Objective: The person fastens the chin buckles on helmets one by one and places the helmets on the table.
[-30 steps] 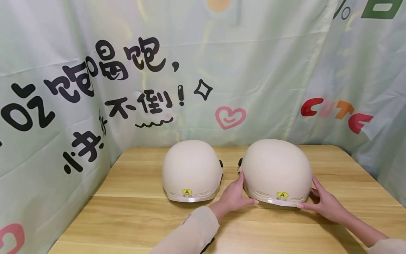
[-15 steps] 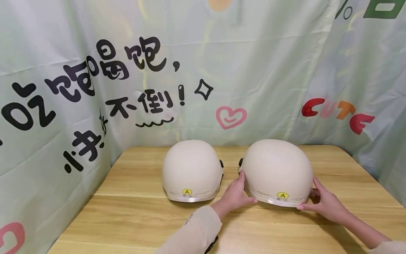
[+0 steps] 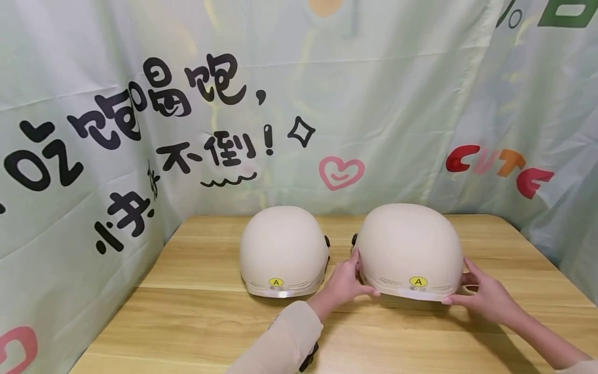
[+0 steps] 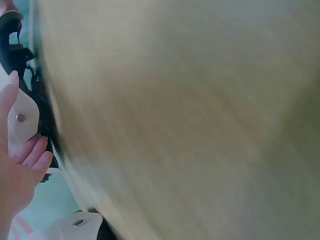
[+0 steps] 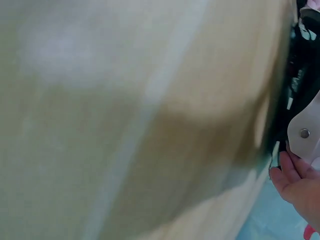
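Note:
Two cream helmets with yellow "A" stickers are side by side. Both hands hold the right helmet (image 3: 408,244) low on its sides, thumbs at the front brim. The left hand (image 3: 344,283) grips its left side, and the right hand (image 3: 488,293) its right side. In the left wrist view, the left hand (image 4: 22,165) has fingers by a cream flap (image 4: 27,107) with a metal snap. The right hand (image 5: 297,182) touches a similar flap (image 5: 305,130) in the right wrist view. The other helmet (image 3: 284,249) stands untouched to the left.
A wooden table (image 3: 177,322) lies under the helmets. Behind it and along its sides hangs a printed curtain (image 3: 392,114) with black characters, a pink heart and coloured letters.
The front of the right helmet has risen slightly, its sticker now higher and facing forward more. The right hand has shifted slightly right and up with it.

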{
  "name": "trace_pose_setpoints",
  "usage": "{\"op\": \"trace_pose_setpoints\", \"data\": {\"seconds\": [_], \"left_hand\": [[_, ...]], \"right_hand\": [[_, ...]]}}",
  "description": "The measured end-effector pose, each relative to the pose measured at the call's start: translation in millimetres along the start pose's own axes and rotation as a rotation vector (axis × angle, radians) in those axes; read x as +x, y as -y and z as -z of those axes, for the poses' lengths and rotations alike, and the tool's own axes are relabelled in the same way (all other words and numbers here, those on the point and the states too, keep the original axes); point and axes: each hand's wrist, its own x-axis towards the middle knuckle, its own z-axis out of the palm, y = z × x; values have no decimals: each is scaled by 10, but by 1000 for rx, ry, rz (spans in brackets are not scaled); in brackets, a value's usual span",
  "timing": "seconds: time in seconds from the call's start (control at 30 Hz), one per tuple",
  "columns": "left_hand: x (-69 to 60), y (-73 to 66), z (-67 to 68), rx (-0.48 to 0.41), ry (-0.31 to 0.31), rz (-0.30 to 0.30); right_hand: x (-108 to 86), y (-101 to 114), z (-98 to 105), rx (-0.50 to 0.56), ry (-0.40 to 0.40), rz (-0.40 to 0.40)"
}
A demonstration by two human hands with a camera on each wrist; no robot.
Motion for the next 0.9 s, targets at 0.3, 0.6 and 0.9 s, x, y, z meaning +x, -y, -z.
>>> {"op": "trace_pose_setpoints", "data": {"seconds": [0.3, 0.6, 0.9], "left_hand": [[30, -92, 123, -107, -81, -14], [43, -164, 242, -160, -133, -66], [68, -232, 350, -166, -121, -4]], "right_hand": [[68, 60, 181, 24, -41, 65], [150, 134, 338, 79, -80, 157], [214, 244, 447, 38, -75, 153]]}}
